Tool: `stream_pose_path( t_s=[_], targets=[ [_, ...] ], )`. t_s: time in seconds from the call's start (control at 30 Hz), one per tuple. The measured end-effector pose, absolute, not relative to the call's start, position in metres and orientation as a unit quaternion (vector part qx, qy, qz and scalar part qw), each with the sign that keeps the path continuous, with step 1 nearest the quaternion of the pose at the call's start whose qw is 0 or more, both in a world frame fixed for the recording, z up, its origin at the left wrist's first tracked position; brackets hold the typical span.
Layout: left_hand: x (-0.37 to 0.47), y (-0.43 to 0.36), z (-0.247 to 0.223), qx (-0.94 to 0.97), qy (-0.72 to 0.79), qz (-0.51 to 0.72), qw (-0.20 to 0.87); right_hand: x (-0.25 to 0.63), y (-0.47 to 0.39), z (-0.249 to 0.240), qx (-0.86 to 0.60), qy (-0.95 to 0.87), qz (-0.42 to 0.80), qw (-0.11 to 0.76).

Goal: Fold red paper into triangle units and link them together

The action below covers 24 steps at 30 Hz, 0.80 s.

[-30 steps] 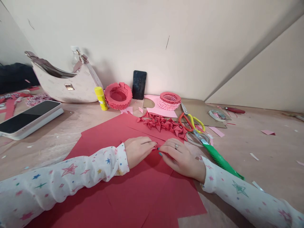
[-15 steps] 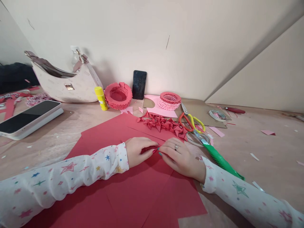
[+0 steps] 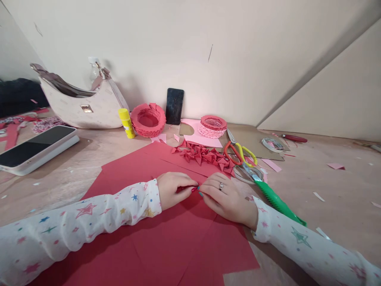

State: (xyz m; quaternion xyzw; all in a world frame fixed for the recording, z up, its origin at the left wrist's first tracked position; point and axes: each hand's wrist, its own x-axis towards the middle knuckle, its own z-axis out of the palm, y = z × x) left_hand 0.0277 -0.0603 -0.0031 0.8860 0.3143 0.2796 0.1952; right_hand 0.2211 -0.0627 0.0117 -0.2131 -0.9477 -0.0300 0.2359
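Note:
My left hand (image 3: 175, 190) and my right hand (image 3: 224, 196) meet fingertip to fingertip over large sheets of red paper (image 3: 166, 242). Both are closed in a pinch on a small piece of red paper (image 3: 182, 189), mostly hidden by the fingers. Just beyond them lies a pile of small folded red paper triangles (image 3: 202, 154). Farther back stand a ring of red folded paper (image 3: 149, 120) and a pink ring with a red top (image 3: 212, 127).
Scissors with red and yellow handles (image 3: 241, 154), a green-handled cutter (image 3: 276, 202) and a tape roll (image 3: 272, 145) lie to the right. A yellow glue stick (image 3: 126, 124), a handbag (image 3: 86, 103), a white-cased phone (image 3: 38, 149) and a leaning black phone (image 3: 174, 106) stand left and behind.
The fingertips of both hands have shifted very slightly around the small red paper. Nothing else has visibly moved.

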Motion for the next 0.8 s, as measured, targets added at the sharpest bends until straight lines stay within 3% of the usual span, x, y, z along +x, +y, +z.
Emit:
stream_pose_path(
  t_s=[0.8],
  targets=[
    [0.0271,-0.0614,-0.0022,0.878,0.324,0.290,0.202,0.2205,-0.0640,0.0140,-0.221,-0.941,-0.063,0.249]
  ],
)
